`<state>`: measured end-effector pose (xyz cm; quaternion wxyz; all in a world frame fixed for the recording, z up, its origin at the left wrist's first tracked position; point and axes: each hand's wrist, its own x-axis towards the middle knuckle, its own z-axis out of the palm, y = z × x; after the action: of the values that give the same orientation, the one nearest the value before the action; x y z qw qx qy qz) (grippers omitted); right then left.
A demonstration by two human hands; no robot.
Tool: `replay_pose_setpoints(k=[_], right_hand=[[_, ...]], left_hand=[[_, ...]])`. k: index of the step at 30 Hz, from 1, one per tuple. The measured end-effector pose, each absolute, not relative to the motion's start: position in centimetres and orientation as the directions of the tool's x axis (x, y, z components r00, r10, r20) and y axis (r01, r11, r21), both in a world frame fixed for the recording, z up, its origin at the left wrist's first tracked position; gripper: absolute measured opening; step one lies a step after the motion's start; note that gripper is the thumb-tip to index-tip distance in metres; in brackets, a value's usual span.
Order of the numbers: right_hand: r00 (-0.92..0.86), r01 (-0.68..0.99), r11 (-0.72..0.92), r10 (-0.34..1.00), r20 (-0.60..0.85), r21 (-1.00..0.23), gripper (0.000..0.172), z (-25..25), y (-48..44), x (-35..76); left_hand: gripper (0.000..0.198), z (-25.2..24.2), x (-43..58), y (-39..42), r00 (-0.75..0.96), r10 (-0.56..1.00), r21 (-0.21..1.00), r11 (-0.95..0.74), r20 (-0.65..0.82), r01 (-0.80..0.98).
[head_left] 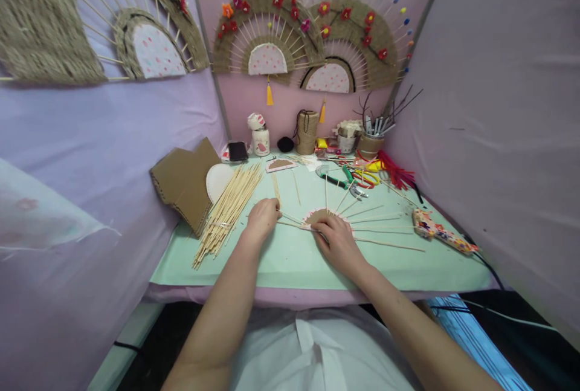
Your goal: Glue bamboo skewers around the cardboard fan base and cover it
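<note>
A half-round piece of cardboard (316,216) with a pale scalloped edge lies on the table, thin wooden sticks (380,229) fanning out from it to the right and upward. My right hand (336,240) rests on this piece with its fingers spread, pressing it from above. To the left, my left hand (263,220) is closed, its fingertips pinching the outer end of a wooden stick (290,216) that runs to the cardboard's left side. Another stick lies just below that one. Beside my left forearm is a large bundle of wooden sticks (231,213).
Brown cardboard (183,179) and a white rounded piece (219,181) lie left of the bundle. Green-handled pliers (348,176) and scissors (365,179) lie behind the fan. A floral-covered glue gun (441,234) with a cord is at right. Twine (307,132) stands behind; finished fans (267,28) hang above.
</note>
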<state>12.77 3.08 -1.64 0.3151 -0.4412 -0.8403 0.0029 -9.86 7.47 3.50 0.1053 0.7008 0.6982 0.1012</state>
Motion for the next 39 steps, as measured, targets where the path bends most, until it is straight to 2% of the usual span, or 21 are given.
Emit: replay_pose_setpoints(k=[15, 22, 39], right_hand=[[-0.401, 0.748, 0.595, 0.759, 0.514, -0.294, 0.019, -1.36, 3.01, 12.77], [-0.397, 0.745, 0.598, 0.754, 0.524, -0.295, 0.02, -1.44, 2.98, 12.72], [-0.388, 0.738, 0.6, 0.751, 0.535, -0.308, 0.021, -1.5, 2.99, 12.76]], left_hand=[[0.012, 2.88, -10.35, 7.88, 0.054, 0.996, 0.296, -0.071, 0.066, 0.952], [0.012, 2.93, -10.57, 7.9, 0.123, 0.99, 0.326, -0.137, 0.065, 0.935], [0.018, 3.12, -10.71, 7.72, 0.138, 0.989, 0.337, -0.147, 0.048, 0.93]])
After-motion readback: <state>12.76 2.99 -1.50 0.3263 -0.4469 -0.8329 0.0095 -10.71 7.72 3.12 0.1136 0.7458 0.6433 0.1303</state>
